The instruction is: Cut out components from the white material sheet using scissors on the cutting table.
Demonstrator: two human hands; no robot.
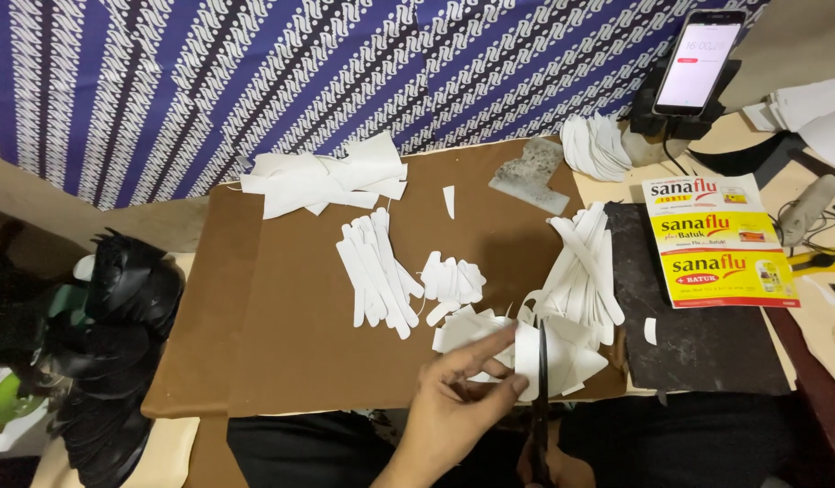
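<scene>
Scissors (539,398) with dark blades stand nearly upright at the near edge of the brown board (282,352), their tips cutting into a white sheet piece (535,357). The left hand (454,402) pinches that piece between thumb and forefinger, its fingers closed on the white material just left of the blades. The right hand (553,470) is mostly hidden below the scissors at the bottom edge of the view; only a part of it shows around the handles, closed on them.

Around the cut, more white offcuts lie along the near right part of the board. A fan of long white strips (585,271) rests near the board's right edge, overlapping onto a dark slab (707,352). Another row of long strips (377,271) lies at the board's middle, with a small cluster of short white pieces (454,280) just beside it. Larger white scraps (332,181) are piled at the far edge, against the blue patterned cloth (255,72). A yellow and red printed packet sheet (720,239) lies beyond the right edge, and a phone (699,59) stands propped at the far right corner.
</scene>
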